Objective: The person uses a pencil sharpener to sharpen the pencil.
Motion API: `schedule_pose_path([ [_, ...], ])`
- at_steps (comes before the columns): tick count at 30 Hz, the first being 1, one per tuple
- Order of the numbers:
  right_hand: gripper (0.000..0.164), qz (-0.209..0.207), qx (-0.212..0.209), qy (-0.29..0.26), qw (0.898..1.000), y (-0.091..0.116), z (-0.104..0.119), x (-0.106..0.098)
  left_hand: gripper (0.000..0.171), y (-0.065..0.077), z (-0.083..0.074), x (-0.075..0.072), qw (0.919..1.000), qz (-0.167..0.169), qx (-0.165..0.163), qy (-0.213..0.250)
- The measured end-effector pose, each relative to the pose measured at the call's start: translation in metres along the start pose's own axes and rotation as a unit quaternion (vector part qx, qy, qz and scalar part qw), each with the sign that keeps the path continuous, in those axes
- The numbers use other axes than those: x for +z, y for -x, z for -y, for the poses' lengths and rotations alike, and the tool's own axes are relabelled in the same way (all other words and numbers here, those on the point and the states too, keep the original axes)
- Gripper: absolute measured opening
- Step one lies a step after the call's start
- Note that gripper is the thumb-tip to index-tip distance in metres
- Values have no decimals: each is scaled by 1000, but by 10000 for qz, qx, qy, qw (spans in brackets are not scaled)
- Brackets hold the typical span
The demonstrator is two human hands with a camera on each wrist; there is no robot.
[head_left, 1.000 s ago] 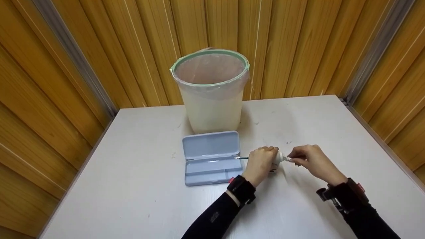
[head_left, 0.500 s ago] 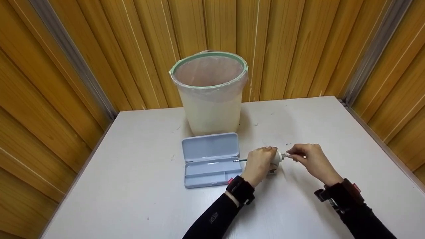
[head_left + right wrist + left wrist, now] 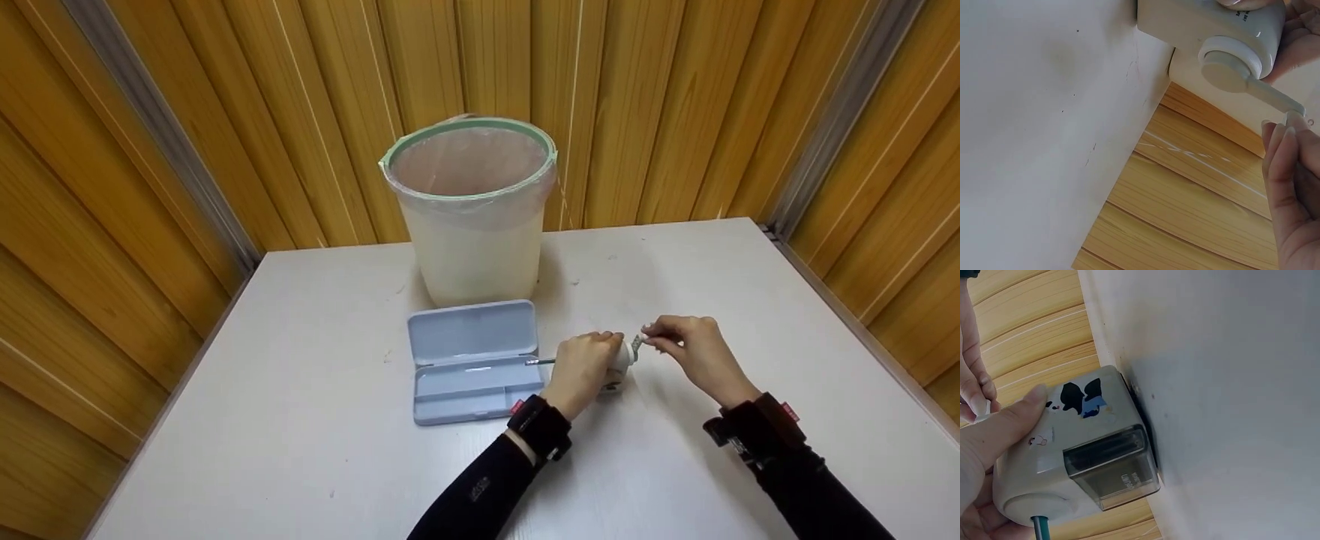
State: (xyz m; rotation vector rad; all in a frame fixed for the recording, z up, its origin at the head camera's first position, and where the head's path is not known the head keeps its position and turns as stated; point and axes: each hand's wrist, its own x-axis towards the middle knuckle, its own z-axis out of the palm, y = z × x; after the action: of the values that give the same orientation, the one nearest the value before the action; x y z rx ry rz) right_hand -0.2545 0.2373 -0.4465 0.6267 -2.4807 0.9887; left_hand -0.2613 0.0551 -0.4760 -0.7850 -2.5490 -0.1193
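Observation:
A cream hand-crank pencil sharpener (image 3: pixel 1112 427) with cartoon stickers and a clear shavings drawer stands on the table. My left hand (image 3: pixel 586 369) grips its body from above, thumb over the stickered side in the left wrist view. A dark green pencil (image 3: pixel 1042 530) sticks out of the sharpener's front hole; its tail points left in the head view. On the opposite end is the crank handle (image 3: pixel 1272 95). My right hand (image 3: pixel 696 352) pinches the small knob at the handle's tip between thumb and fingers. The pencil's tip is hidden inside the sharpener.
An opened light-blue pencil case (image 3: pixel 474 330) lies left of the sharpener, the pencil's tail overlapping its edge in the head view. Behind it stands a tall bin (image 3: pixel 480 247) with a clear liner and green rim. Wood-patterned walls (image 3: pixel 645 112) enclose the white table (image 3: pixel 285 450).
The crank handle has turned, its tip now higher in the head view. My right hand has followed it slightly up and to the left. My left hand keeps its grip on the sharpener.

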Motion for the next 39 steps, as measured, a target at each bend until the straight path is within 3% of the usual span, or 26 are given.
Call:
schedule_pose_path([
  [15, 3, -141, -20, 267, 9995, -15, -12, 10, 44, -2, -1, 0, 9998, -9, 144, -120],
  [25, 2, 401, 333, 503, 9974, -21, -26, 21, 39, 3, -8, 4, 9998, -150, 82, -103],
  [33, 4, 775, 548, 717, 9929, -23, -27, 29, 41, 4, -6, 1, 10000, 61, -23, 71],
  [39, 4, 1083, 464, 897, 9890, -33, -25, 32, 43, 3, -1, -1, 9998, 139, -68, 124],
])
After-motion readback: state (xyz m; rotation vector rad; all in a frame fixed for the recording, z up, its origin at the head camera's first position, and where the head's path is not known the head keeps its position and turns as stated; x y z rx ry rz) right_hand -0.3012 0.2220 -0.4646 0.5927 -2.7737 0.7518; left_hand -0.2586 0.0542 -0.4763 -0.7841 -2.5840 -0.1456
